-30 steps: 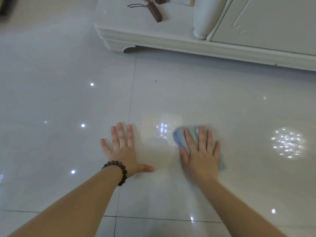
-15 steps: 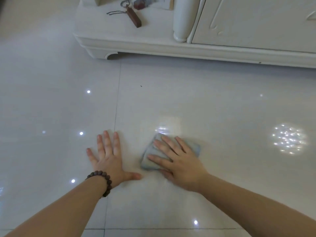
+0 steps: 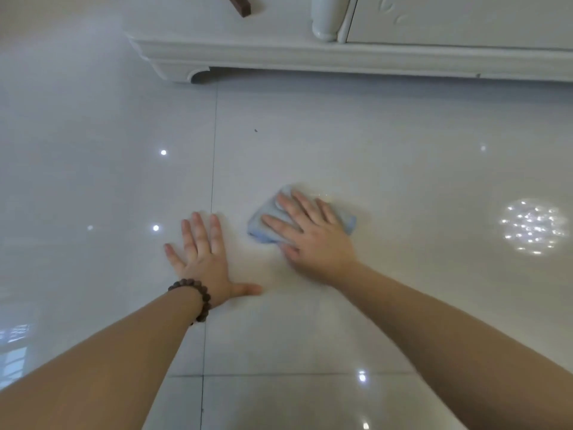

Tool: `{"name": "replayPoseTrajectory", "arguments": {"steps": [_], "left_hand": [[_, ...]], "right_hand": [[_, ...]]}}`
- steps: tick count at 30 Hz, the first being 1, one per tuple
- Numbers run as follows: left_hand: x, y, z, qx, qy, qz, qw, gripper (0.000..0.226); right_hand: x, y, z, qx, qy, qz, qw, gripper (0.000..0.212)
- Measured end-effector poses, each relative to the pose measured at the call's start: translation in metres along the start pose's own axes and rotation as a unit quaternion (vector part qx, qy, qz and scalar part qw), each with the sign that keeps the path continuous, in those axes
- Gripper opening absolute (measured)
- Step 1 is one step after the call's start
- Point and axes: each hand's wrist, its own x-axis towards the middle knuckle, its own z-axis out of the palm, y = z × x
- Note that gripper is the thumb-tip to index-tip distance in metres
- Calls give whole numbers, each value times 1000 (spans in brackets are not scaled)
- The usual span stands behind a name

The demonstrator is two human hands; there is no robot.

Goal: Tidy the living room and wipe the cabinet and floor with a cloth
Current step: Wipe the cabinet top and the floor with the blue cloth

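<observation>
Two hands are down on the glossy tiled floor (image 3: 387, 144): the left hand (image 3: 204, 259), with a bead bracelet (image 3: 193, 297) at the wrist, lies flat with fingers straight and spread, bearing weight on bare tile; the right hand (image 3: 316, 240) presses a bunched blue cloth (image 3: 269, 223) with straight, splayed fingers, not curled round it. The cloth sits just right of a tile joint, well short of the white cabinet (image 3: 341, 54) ahead. On such a shiny floor the bracing palm could slide if the tile under it is damp, and the cloth, held only by pressure, could slip out or bunch and leave streaks. A small dark speck (image 3: 255, 130) farther ahead could be missed. No containers show; a dark wooden piece (image 3: 240, 6) lies on the cabinet's low ledge.
</observation>
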Motion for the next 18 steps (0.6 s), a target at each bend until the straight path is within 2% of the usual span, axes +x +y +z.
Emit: {"name": "replayPoseTrajectory", "arguments": {"steps": [1, 2, 4, 6, 8, 9, 10, 12, 13, 15, 16, 18], "left_hand": [[-1, 0, 0, -2, 2, 2, 1000, 158], [-1, 0, 0, -1, 3, 4, 1000, 158], [-1, 0, -2, 1, 0, 8, 1000, 158], [-1, -1, -3, 2, 1, 6, 1000, 157], [0, -2, 1, 7, 3, 7, 1000, 158], [1, -3, 2, 8, 6, 9, 1000, 158], [2, -4, 4, 10, 10, 13, 1000, 158], [1, -5, 5, 12, 22, 20, 999, 157], [1, -5, 6, 15, 31, 26, 999, 155], [1, -8, 10, 15, 56, 38, 998, 153], [0, -9, 12, 13, 69, 46, 996, 152], [-1, -13, 16, 7, 84, 58, 995, 152]], "right_hand": [[-25, 24, -4, -11, 4, 10, 1000, 50], [-48, 54, -11, -30, 9, 66, 997, 51], [-83, 110, -27, -61, 29, 229, 971, 55], [-85, 131, -36, -31, 57, 399, 915, 60], [-50, 99, -30, -1, 94, 522, 848, 61], [-27, 70, -23, 18, 96, 524, 846, 60], [-7, 36, -12, 30, 97, 476, 874, 60], [19, -40, 12, 25, 84, 276, 957, 58], [19, -69, 19, 26, 59, 177, 982, 56], [5, -74, 20, 33, 30, 71, 996, 52], [-10, -55, 15, 41, 34, 69, 996, 51], [-57, -4, 3, 11, 31, 155, 987, 52]]}}
